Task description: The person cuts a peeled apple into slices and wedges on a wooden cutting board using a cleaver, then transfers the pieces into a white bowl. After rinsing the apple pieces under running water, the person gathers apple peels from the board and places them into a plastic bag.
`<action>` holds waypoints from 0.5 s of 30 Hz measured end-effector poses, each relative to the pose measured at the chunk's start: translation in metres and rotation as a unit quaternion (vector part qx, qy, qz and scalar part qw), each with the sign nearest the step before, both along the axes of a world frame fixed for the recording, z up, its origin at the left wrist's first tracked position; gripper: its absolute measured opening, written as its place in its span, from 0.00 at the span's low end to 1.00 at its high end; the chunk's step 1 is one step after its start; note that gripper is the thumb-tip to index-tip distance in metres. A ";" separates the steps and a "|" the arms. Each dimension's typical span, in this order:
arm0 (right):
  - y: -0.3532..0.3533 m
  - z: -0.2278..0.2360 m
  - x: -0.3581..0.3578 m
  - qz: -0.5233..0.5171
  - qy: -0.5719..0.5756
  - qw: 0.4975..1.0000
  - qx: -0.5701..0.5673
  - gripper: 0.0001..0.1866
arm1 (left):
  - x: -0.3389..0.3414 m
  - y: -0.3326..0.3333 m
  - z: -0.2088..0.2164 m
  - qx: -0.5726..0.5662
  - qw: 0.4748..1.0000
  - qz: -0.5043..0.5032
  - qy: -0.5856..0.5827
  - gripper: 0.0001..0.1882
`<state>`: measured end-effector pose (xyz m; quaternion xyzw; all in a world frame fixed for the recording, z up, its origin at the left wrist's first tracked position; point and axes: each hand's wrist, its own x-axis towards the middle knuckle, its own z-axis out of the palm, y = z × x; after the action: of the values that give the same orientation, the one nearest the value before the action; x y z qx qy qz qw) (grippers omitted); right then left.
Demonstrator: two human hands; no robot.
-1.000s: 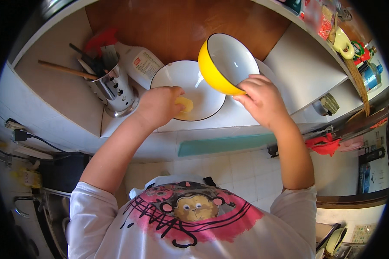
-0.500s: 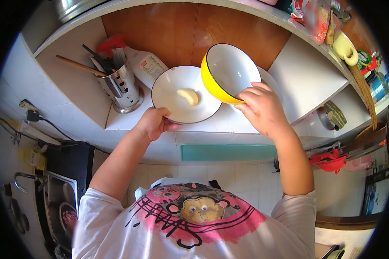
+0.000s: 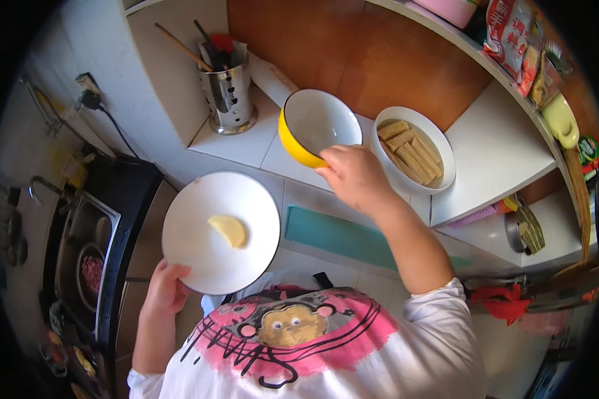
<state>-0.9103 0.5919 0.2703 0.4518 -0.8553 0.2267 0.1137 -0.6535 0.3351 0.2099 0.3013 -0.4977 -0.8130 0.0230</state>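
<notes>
My left hand (image 3: 167, 286) grips the near left rim of a white plate (image 3: 186, 223) with a dark edge, its thumb on top. On that plate, held in the air in front of the shelf, lies a pale yellow crescent-shaped piece of food (image 3: 229, 231). My right hand (image 3: 357, 176) pinches the near rim of a yellow bowl (image 3: 292, 141), which is white inside, appears empty and is tilted toward me above the shelf. To the right of this bowl, a white bowl (image 3: 448, 163) holds several tan, stick-shaped pieces (image 3: 412, 156).
A perforated metal utensil holder (image 3: 227, 100) and a white bottle (image 3: 271, 76) stand at the shelf's left. At far left is a sink (image 3: 86, 229) with a bowl of pinkish food (image 3: 92, 271). Packets (image 3: 509, 36) and a light green mug (image 3: 561, 121) sit on the upper right shelf.
My left hand has drawn the plate off the shelf, toward me and to the left. The yellow bowl has shifted from the white bowl, whose tan sticks now show. The view has turned.
</notes>
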 end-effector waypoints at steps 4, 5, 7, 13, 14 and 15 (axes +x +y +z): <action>-0.018 -0.025 -0.008 0.021 0.025 0.999 0.025 0.07 | 0.053 0.025 -0.017 0.001 0.993 0.109 -0.034 0.21; -0.022 -0.028 -0.010 0.011 0.033 0.998 0.052 0.07 | 0.063 0.033 -0.017 0.009 0.990 0.137 -0.040 0.21; -0.024 -0.036 -0.014 0.015 0.028 0.998 0.059 0.07 | 0.082 0.041 -0.019 0.025 0.985 0.163 -0.051 0.22; -0.024 -0.040 -0.017 0.004 0.049 0.997 0.058 0.05 | 0.118 0.053 -0.023 0.026 0.975 0.215 -0.047 0.21; -0.025 -0.038 -0.015 -0.017 0.040 0.996 0.078 0.06 | 0.123 0.054 -0.027 0.030 0.976 0.211 -0.047 0.20; -0.022 -0.038 -0.017 -0.012 0.047 0.995 0.085 0.06 | 0.128 0.051 -0.034 0.035 0.977 0.207 -0.045 0.20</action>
<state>-0.9277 0.5697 0.2325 0.4594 -0.8706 0.1308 0.1175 -0.5258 0.3864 0.1763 0.4342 -0.3966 -0.7933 0.1578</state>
